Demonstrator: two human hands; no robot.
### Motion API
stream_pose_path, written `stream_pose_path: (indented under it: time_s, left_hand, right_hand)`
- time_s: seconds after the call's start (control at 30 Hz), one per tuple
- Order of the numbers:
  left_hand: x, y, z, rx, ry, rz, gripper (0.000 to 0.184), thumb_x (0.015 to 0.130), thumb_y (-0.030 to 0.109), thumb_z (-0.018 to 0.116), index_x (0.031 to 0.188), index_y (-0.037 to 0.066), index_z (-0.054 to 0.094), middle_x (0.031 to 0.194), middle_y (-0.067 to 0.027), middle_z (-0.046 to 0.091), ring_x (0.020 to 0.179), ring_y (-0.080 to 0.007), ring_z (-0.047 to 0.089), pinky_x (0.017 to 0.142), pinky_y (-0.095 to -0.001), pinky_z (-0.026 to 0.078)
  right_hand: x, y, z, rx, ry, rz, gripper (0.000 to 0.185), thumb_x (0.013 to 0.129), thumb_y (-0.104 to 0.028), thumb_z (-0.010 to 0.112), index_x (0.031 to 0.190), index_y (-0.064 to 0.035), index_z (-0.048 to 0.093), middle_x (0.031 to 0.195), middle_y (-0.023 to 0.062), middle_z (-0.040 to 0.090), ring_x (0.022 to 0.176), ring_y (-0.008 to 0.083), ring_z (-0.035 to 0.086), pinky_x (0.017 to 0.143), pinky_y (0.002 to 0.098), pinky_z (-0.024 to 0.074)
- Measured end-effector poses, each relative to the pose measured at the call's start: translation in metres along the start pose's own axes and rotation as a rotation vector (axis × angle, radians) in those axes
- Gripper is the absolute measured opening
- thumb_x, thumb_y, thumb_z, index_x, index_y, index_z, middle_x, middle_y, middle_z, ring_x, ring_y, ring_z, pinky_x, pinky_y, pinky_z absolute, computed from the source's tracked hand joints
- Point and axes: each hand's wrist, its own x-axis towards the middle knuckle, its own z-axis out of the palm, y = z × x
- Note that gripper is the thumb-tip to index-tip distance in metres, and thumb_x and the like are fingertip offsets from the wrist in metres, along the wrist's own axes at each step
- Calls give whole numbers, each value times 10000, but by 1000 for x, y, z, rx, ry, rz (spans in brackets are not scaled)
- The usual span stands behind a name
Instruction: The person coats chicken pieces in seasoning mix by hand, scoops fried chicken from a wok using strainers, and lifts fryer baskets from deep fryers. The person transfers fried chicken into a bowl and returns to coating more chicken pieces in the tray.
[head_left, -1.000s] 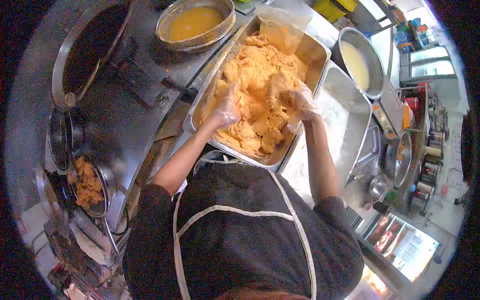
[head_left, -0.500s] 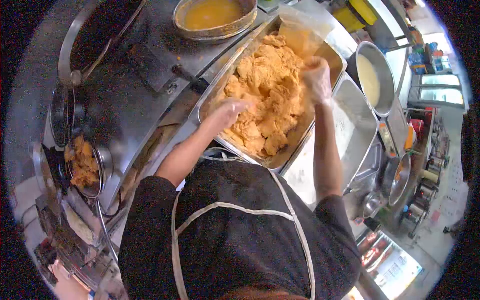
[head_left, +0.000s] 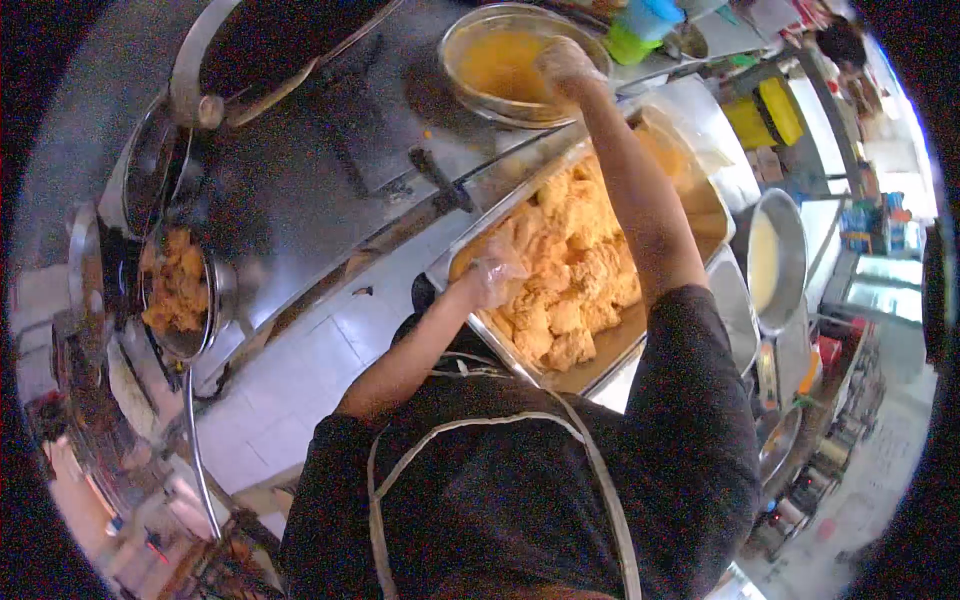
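A deep metal tray (head_left: 712, 222) in front of me holds a heap of orange, flour-coated pieces (head_left: 575, 295) that look like breaded chicken. My left hand (head_left: 497, 276), in a clear plastic glove, rests against the pieces at the tray's left side; its fingertips are blurred among them. My right hand (head_left: 570, 68) is curled closed over the right part of a round bowl (head_left: 460, 88) of orange-yellow liquid (head_left: 500, 65). What it holds, if anything, is hidden.
Left of me, a strainer with a long handle (head_left: 200, 450) holds browned fried pieces (head_left: 177, 290). A metal bowl of pale liquid (head_left: 768, 260) stands right of the tray. Beyond are a yellow container (head_left: 775, 110) and blue and green containers (head_left: 645, 25).
My right hand has left the tray and reached forward to the bowl of orange liquid. My left hand stays at the tray's left side. The view has shifted.
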Motion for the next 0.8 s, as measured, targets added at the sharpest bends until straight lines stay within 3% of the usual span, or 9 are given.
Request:
stream_pose_path:
  time_s: [0.03,0.13,0.17,0.37,0.5,0.63,0.67,0.7,0.8]
  left_hand:
    - [-5,12,14,-14,9,-60,335,674,-5,616,990,78,540,806,-23,581,737,-159,565,714,-297,462]
    - [-21,46,42,-38,31,-209,269,724,73,603,987,96,553,804,-20,574,747,-161,557,730,-322,484]
    - [-20,54,47,-200,58,-249,250,742,116,594,988,98,555,802,-24,569,735,-164,556,719,-345,493]
    - [-3,51,45,-422,-11,-379,357,811,330,516,1064,78,539,994,-83,597,845,-238,586,703,-430,509]
    - [-3,63,83,-301,146,-354,399,822,384,505,1046,55,541,939,-84,602,796,-236,585,707,-378,509]
    - [34,19,20,-201,49,-548,359,825,356,520,1027,61,552,919,-73,590,777,-169,564,679,-302,491]
    - [40,7,1,-151,-25,-620,349,825,349,524,1022,62,554,913,-70,586,772,-152,559,672,-283,486]
    - [22,22,26,65,16,-389,330,817,329,546,1021,70,554,941,-76,572,804,-126,543,678,-255,471]
    - [7,5,12,534,-16,-156,342,786,292,599,1036,64,552,1016,-100,539,899,-164,518,745,-290,449]
  right_hand:
    - [-2,-7,2,6,1,-23,273,768,-266,525,910,-50,613,957,131,600,876,257,573,801,356,446]
    - [-15,-29,26,671,57,329,215,758,-218,551,872,-48,616,870,108,608,801,244,574,760,341,451]
    - [-8,-29,51,812,336,219,182,751,-190,572,853,-44,609,817,91,604,752,235,568,720,325,453]
    - [-64,-11,-52,884,264,33,125,736,-133,597,809,-33,575,769,63,610,678,210,565,629,310,456]
    - [-174,-68,-105,982,302,103,108,750,-100,565,830,-27,575,797,77,622,708,177,571,617,310,465]
    - [-279,-204,-73,933,56,126,406,771,-106,422,1153,19,478,901,173,609,831,246,579,774,315,450]
    - [-299,-214,-65,1164,187,253,427,735,-43,423,1155,2,488,966,179,598,894,252,568,818,310,437]
    - [-319,-224,-57,1392,356,355,465,699,19,424,1157,-16,497,1031,185,586,957,258,558,863,304,425]
    - [-362,-207,-68,1331,135,822,362,713,-21,469,1061,-25,568,926,174,610,839,262,597,751,320,469]
